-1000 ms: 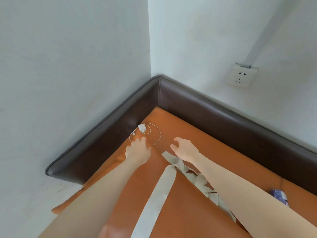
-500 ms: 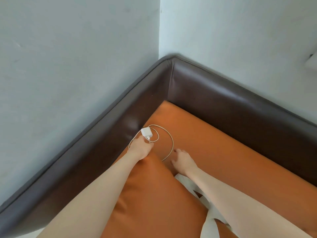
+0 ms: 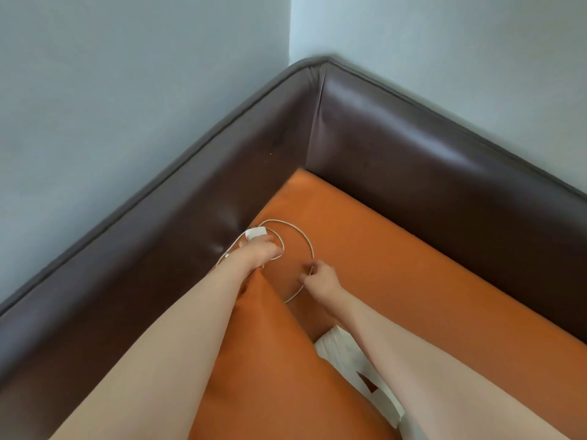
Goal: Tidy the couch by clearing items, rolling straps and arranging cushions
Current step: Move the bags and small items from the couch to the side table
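Gripping charger [image 3: 256,233] w/ left hand [image 3: 259,251]; right hand [image 3: 320,278] pinching cable [image 3: 309,246].

Looking down into the far corner of a couch [image 3: 428,173], its dark brown padded back meeting under pale walls [image 3: 127,90] and its orange seat [image 3: 397,255] spreading to the right. Gripping a small white charger [image 3: 255,232] with the left hand [image 3: 257,254] close against the left backrest, while pinching its thin white cable [image 3: 309,246] with the right hand [image 3: 320,279] just right of it, the cable looping on the seat between the two hands. Resting the left forearm over an orange cushion [image 3: 270,360] in the near middle, with a white strap [image 3: 355,360] lying crumpled beside the cushion, partly under the right forearm.
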